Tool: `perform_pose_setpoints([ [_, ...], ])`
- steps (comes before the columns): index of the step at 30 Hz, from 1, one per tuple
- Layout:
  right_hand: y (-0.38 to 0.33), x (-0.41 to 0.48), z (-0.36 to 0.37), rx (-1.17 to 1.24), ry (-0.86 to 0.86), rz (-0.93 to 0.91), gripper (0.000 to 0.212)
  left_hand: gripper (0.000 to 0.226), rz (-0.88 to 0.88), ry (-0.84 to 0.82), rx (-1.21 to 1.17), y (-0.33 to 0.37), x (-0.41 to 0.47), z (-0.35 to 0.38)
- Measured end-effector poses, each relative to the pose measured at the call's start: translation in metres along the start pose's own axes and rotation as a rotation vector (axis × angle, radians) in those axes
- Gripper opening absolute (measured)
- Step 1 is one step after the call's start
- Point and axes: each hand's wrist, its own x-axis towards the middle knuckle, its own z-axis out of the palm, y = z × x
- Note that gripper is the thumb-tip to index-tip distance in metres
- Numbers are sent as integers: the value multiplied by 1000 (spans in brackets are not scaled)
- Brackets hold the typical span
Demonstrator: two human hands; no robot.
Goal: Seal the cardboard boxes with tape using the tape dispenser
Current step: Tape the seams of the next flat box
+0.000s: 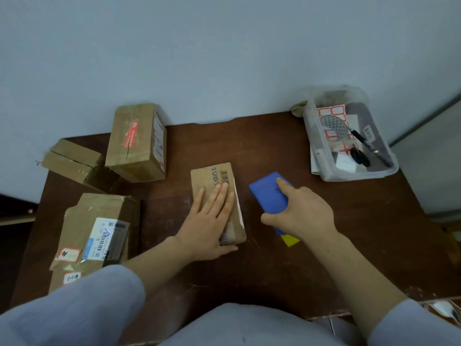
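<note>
Fingers [219, 196] of the left hand [209, 221] are lying straight and close together on top of the small cardboard box [214, 176], and the palm is pressing it down on the brown table [274, 270]. The right hand [301, 211] is holding the blue tape dispenser [270, 196]: its thumb and fingers are curling round the body, and the forefinger is stretching along the top. A yellow part is showing at the near end, under the wrist. I cannot tell if the dispenser is resting on the table or is a little lifted, and I cannot see any tape.

The box is lying just to the left of the dispenser, apart from it. Its long axis is running away from the person, toward the wall, and the dispenser is pointing almost the same way. So I am judging that the right hand, the nearer one, must carry the dispenser leftward over the box and draw it along this axis.

Three more boxes are waiting at the left side of the table.
</note>
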Motion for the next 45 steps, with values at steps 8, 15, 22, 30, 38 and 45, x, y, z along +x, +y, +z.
perform_pose_setpoints([
  [8, 5, 0, -1, 67, 56, -12, 94, 106, -143, -47, -84, 0, 34, -11],
  [15, 20, 1, 1, 125, 79, 3, 93, 103, -175, -251, -124, 4, 46, -26],
  [22, 28, 6, 5, 227, 111, 3, 93, 105, -548, -216, -468, 12, 51, -34],
  [30, 44, 4, -3, 436, 197, 27, 89, 141, -259, -556, -5, -26, 64, -72],
  [38, 61, 1, 0, 1152, 188, 10, 68, 132, -607, -286, -247, -14, 63, -56],
  [45, 79, -6, -2, 1319, 107, -156, 79, 46, -645, 160, -878, 8, 66, -75],
])
